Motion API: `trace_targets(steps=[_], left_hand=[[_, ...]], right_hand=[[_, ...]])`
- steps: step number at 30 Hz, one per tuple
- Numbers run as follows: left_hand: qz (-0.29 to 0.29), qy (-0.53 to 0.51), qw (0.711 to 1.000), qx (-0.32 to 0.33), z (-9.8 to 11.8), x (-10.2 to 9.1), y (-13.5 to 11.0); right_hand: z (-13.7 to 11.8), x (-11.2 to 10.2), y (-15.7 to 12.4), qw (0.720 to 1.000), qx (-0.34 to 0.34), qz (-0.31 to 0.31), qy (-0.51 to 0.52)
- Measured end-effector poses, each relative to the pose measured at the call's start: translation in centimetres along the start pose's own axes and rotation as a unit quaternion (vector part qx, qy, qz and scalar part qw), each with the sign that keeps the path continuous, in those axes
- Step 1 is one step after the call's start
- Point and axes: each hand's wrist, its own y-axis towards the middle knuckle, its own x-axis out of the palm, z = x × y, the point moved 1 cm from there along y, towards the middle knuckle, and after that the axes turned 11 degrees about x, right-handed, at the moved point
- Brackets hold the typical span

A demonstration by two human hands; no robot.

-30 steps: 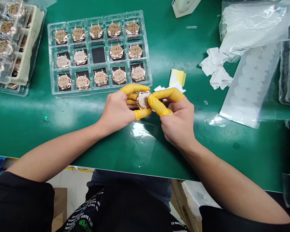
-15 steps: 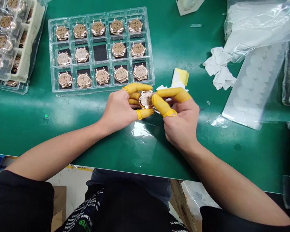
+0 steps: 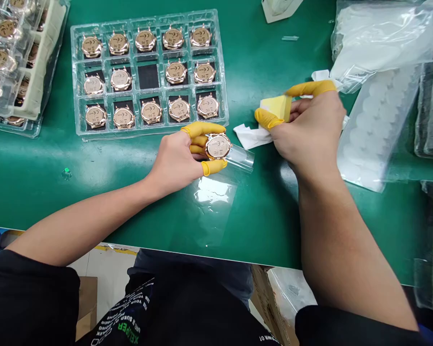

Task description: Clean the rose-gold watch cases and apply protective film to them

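The left hand [image 3: 176, 161] curls its yellow-cotted fingers [image 3: 202, 129] closely around the rim of a rose-gold watch case [image 3: 218, 146], held just above the green counter [image 3: 104, 202] beside a clear film strip [image 3: 242, 157], leaving the face untouched. The right hand [image 3: 306, 125] pinches a yellow pad [image 3: 277, 106] between thumb and fingertips, above a white wipe [image 3: 252, 137]

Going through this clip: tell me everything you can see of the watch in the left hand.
A round watch case with a polished, rose-gold-looking rim and small lugs. Its pale disc faces up, bearing small markings too small to read. It sits tilted, gripped at the edge by the yellow finger cots of the left hand. A clear plastic film extends from its right side.
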Motion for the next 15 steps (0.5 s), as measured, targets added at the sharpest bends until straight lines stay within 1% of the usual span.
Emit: trace_targets(steps=[2,3,4,5,6,7,10,13,15], left_hand=[[0.002,-0.001,1.000,-0.002,0.0,0.0,0.0],[0.005,-0.002,1.000,-0.005,0.0,0.1,0.0],[0.009,-0.004,1.000,-0.007,0.0,0.1,0.0],[0.013,-0.006,1.000,-0.011,0.1,0.2,0.0],[0.016,-0.010,1.000,-0.014,0.1,0.2,0.0],[0.020,-0.014,1.000,-0.015,0.2,0.3,-0.1],[0.028,-0.025,0.999,-0.018,0.3,0.4,-0.1],[0.031,-0.016,0.999,-0.011,0.3,0.4,-0.2],[0.030,-0.016,0.999,-0.007,0.1,0.3,-0.2]], right_hand=[[-1.5,-0.9,-1.4,0.994,-0.018,-0.029,0.102],[-2.1,-1.2,-2.3,0.987,-0.029,-0.054,0.150],[-2.6,-1.4,-3.1,0.978,-0.040,-0.091,0.184],[-3.0,-1.5,-4.0,0.971,-0.053,-0.129,0.194],[-3.4,-1.5,-4.9,0.969,-0.071,-0.153,0.178],[-3.6,-1.4,-5.7,0.972,-0.096,-0.161,0.142],[-4.0,-0.8,-7.5,0.970,-0.177,-0.161,0.032],[-4.1,0.0,-8.2,0.958,-0.212,-0.195,-0.005],[-4.0,0.4,-8.3,0.955,-0.227,-0.188,-0.023]])
